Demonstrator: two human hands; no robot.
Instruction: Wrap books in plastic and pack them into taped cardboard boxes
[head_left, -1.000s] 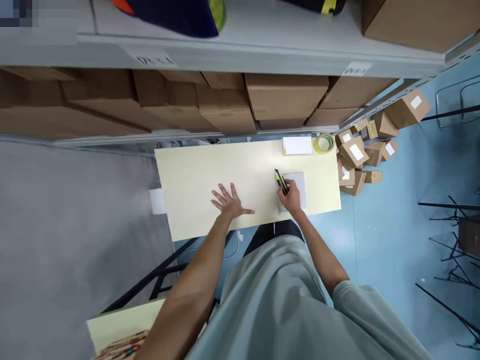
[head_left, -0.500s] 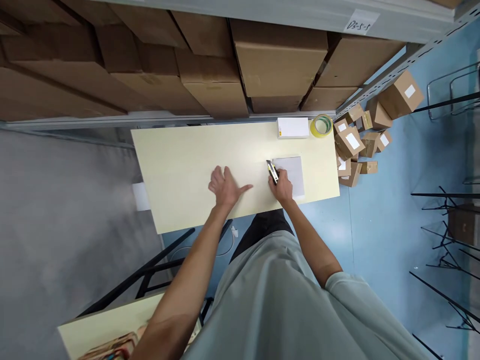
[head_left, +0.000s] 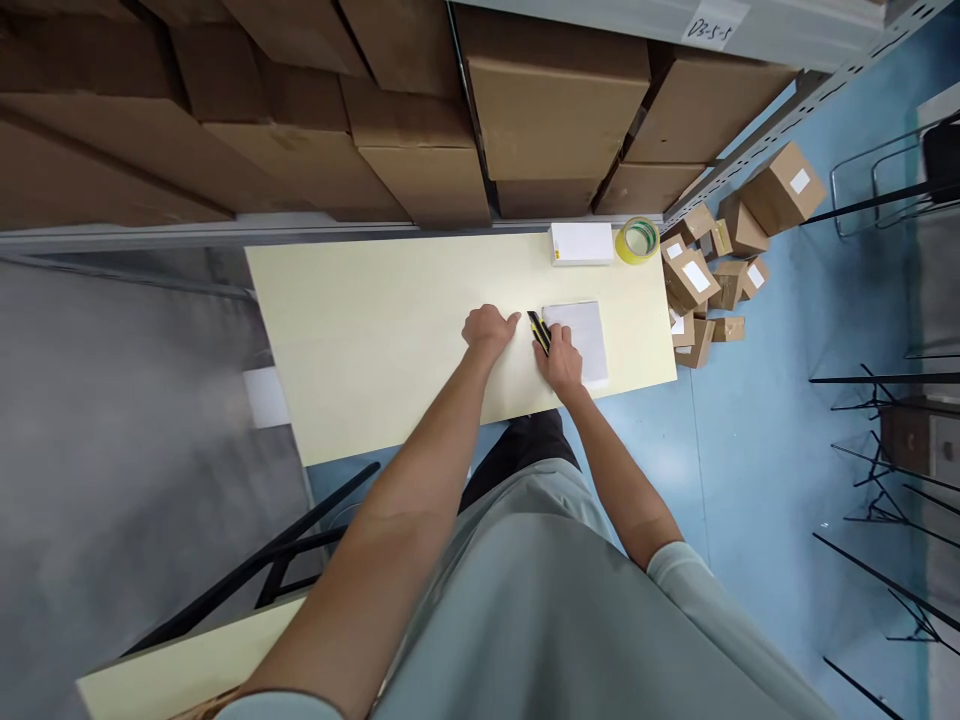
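Your right hand [head_left: 559, 362] is wrapped around a slim black-and-yellow utility knife [head_left: 538, 331], gripping its lower part while the upper end sticks out past your fingers, pointing away from you and to the left. Knife and hand are at the left side of a flat white square piece [head_left: 586, 338], which lies on the pale cream rectangular table [head_left: 375, 340] near the edge closest to you; your fingers overlap part of it. Whether they press on it, you cannot tell from here.

Your left hand [head_left: 487, 326] is just to the left of the knife, apart from it, with the thumb stretched out towards it. The other fingers are bent and mostly hidden, so you cannot tell whether they are clenched, loose or closed on something small, nor whether the hand touches the tabletop.

Towards the far right corner of the table, a low white rectangular box [head_left: 582, 246] sits just beside a round roll of yellow tape [head_left: 624, 248]. Off the table's right end is a heap of small brown cardboard boxes [head_left: 694, 282], several with white labels. Beyond the far edge, large brown cardboard cartons [head_left: 562, 120] fill the grey metal shelf [head_left: 600, 25] in front of you.
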